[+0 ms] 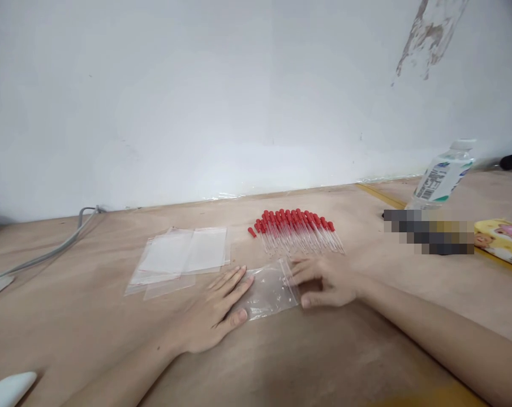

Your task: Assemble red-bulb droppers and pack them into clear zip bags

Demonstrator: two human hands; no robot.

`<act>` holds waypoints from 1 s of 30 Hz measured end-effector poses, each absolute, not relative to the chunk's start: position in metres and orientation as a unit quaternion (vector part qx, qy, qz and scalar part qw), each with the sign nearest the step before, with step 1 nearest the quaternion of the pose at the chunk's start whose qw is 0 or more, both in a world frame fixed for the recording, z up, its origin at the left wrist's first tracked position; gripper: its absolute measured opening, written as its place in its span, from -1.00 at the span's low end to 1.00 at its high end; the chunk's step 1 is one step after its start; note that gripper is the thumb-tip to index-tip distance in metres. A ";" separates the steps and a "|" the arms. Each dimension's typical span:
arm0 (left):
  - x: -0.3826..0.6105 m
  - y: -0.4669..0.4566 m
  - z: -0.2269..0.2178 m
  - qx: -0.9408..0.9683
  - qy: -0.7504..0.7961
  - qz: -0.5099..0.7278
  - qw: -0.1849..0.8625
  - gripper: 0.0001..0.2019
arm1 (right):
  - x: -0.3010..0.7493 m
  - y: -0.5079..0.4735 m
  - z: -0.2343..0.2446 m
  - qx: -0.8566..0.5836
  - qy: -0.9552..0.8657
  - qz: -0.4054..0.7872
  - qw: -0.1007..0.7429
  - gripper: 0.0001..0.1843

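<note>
A clear zip-lock bag lies flat on the wooden table between my hands. My left hand rests open on its left end, palm down, fingers stretched out. At the bag's right, zip-strip end is my right hand, slightly blurred, with its thumb apart from its curved fingers and nothing visibly gripped. Just beyond the bag lies a pile of glass droppers with red rubber bulbs pointing toward the wall. One dropper's red bulb sits at the pile's left edge. More clear bags are spread in an overlapping stack beyond my left hand.
A labelled plastic bottle stands at the right, behind a pixelated dark object and a yellow printed packet. A grey cable runs along the left. White objects show at the left edge. A white wall closes the back.
</note>
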State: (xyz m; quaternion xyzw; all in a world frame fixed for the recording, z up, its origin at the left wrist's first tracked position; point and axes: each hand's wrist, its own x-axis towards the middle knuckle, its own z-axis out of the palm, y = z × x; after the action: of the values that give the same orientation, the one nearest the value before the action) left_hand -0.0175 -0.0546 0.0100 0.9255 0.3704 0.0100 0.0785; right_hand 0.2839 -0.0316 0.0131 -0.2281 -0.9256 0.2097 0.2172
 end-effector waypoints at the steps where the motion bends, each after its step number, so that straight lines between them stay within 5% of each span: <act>1: -0.017 -0.055 0.011 0.926 0.369 0.014 0.081 -0.46 | 0.286 -0.026 0.015 -0.266 -0.906 0.211 0.252 -0.68; 5: -0.012 -0.058 0.016 0.923 0.373 0.048 0.086 -0.49 | 0.289 0.019 0.023 -0.490 -0.774 0.098 0.389 -0.73; 12: -0.013 -0.055 0.013 0.935 0.337 0.086 0.073 -0.54 | 0.269 0.096 0.028 -0.625 -0.723 -0.048 0.292 -0.70; 15: -0.014 -0.054 0.010 0.935 0.339 0.066 0.082 -0.50 | 0.261 0.109 0.025 -0.642 -0.723 -0.020 0.254 -0.69; 23: -0.015 -0.053 0.008 0.933 0.344 0.062 0.082 -0.49 | 0.275 0.097 0.053 -0.628 -0.685 0.149 0.338 -0.77; 30: -0.014 -0.051 0.009 0.929 0.357 0.060 0.085 -0.46 | 0.305 0.021 0.030 -0.482 -0.561 0.335 0.584 -0.63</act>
State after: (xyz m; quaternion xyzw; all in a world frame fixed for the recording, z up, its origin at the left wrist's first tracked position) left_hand -0.0141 -0.0514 0.0092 0.9285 0.3565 0.0599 0.0846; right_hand 0.3046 0.0214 0.0305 -0.4819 -0.5608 0.3353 0.5838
